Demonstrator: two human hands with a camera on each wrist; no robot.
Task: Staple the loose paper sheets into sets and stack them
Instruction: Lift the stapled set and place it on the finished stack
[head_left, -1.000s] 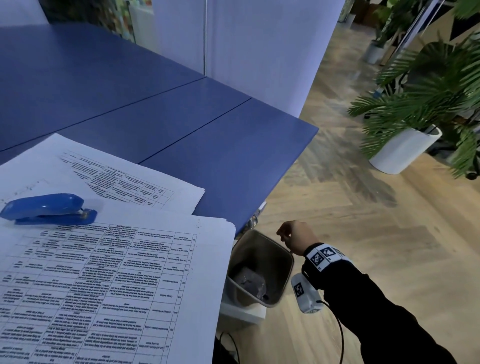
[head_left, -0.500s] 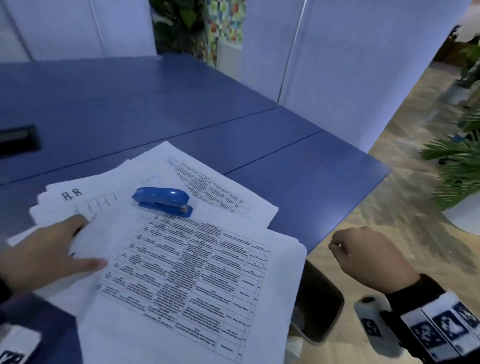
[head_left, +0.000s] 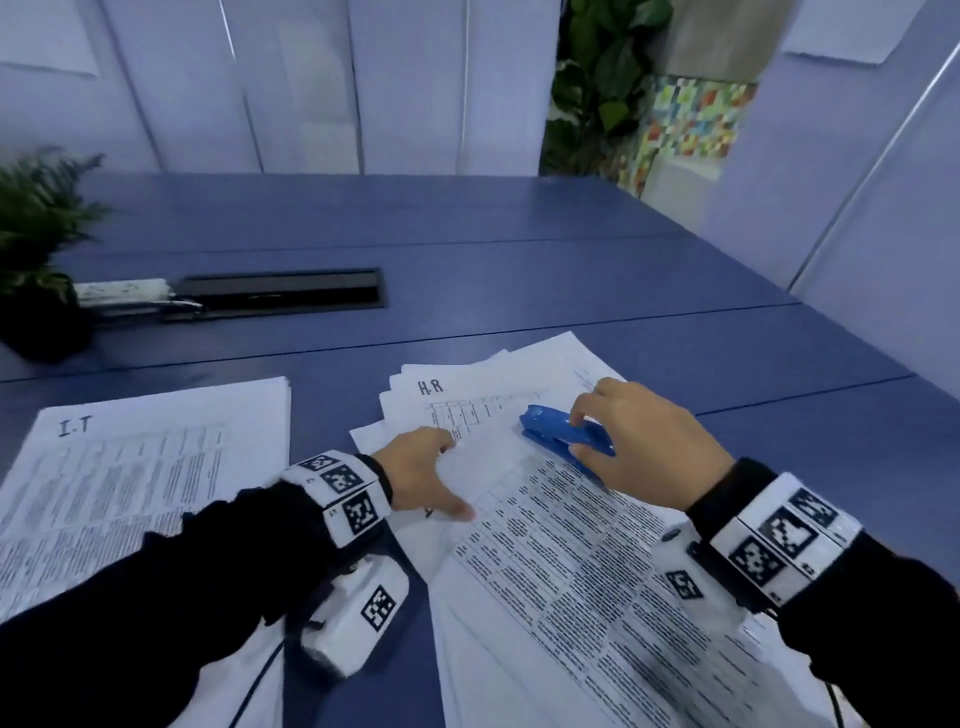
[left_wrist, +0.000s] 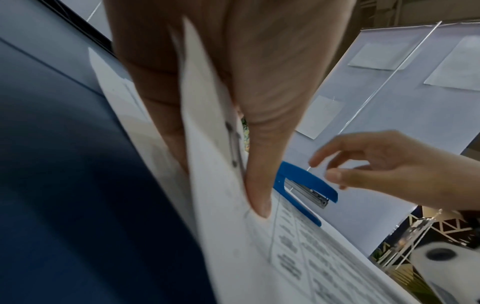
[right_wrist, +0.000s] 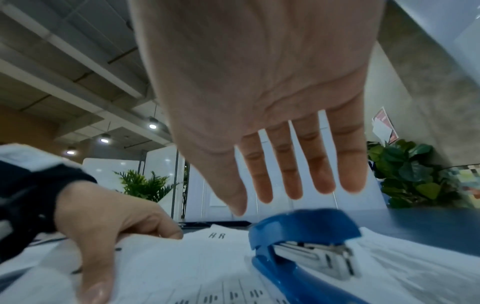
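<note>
Our right hand (head_left: 644, 447) has moved from the table edge over the blue plastic stapler (head_left: 566, 434), fingers spread, contact unclear; our left hand (head_left: 423, 475) pinches the loose white printed sheets (head_left: 545, 525), its fingertips hidden.

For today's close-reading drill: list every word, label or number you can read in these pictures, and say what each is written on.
"H-R": handwritten on the top sheet of the loose paper pile.
"I-T": handwritten on the top sheet of the left paper stack.
Printed tables on the sheets: too small to read.
Square codes on the wristbands: patterns, no words.

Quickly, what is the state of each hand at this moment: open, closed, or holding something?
Left hand: pinches the paper sheets, thumb on top, fingers beneath.
Right hand: open, fingers spread just above the blue stapler, not gripping it.
</note>
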